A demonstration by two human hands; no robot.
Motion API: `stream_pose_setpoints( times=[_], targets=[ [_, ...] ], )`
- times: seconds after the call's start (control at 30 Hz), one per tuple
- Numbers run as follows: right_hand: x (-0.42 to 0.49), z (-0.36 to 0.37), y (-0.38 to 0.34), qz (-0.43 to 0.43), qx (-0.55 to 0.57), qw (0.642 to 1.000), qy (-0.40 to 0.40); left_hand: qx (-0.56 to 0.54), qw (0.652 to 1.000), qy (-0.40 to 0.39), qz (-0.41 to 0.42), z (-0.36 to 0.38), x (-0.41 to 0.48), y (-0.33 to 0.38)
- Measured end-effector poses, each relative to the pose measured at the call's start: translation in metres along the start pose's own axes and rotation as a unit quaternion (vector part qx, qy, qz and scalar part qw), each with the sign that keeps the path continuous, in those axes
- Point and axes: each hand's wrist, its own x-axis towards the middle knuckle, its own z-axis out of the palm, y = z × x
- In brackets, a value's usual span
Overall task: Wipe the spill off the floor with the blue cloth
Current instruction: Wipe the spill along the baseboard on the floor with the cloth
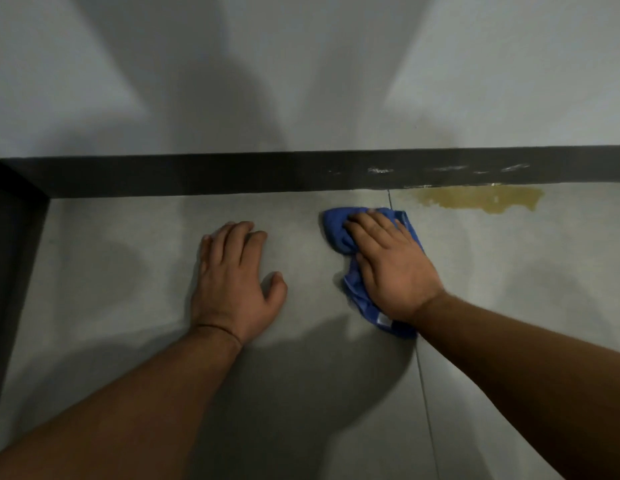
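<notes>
I kneel facing a grey wall. My left hand (pixel 232 282) lies flat on the floor (pixel 111 271), fingers together, bracing me. My right hand (pixel 391 268) presses the bunched blue cloth (pixel 336 226) down, palm on top. The yellowish spill (pixel 481 199) sits near, to the right, against the dark baseboard (pixel 197 173), untouched. Next, I judge, I must slide the cloth right.

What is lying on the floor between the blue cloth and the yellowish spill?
In the head view, only bare grey floor lies between the blue cloth and the yellowish spill; a thin tile joint runs by the cloth's edge.
</notes>
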Motion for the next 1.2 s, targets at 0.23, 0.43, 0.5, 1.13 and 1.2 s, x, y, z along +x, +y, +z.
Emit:
stream_pose_setpoints(
  times=[0.23,0.43,0.5,1.13,1.2],
  targets=[
    [0.036,0.01,-0.011,0.141,-0.024,0.989,0.049,0.001,1.0,-0.004,-0.001,0.002,-0.001,0.0],
    [0.022,0.014,-0.036,0.008,-0.046,0.999,0.002,0.003,1.0,-0.011,-0.003,0.0,0.0,0.003],
    [0.004,0.013,-0.025,-0.03,-0.045,0.998,-0.011,-0.003,1.0,-0.009,-0.002,-0.001,-0.001,0.002],
    [-0.045,-0.008,0.063,0.051,-0.06,0.997,-0.024,-0.013,1.0,-0.013,0.0,-0.004,-0.007,0.009],
    [-0.042,-0.005,0.066,0.062,-0.058,0.996,-0.028,0.005,0.999,-0.037,-0.023,-0.005,-0.005,0.014]
  ],
)
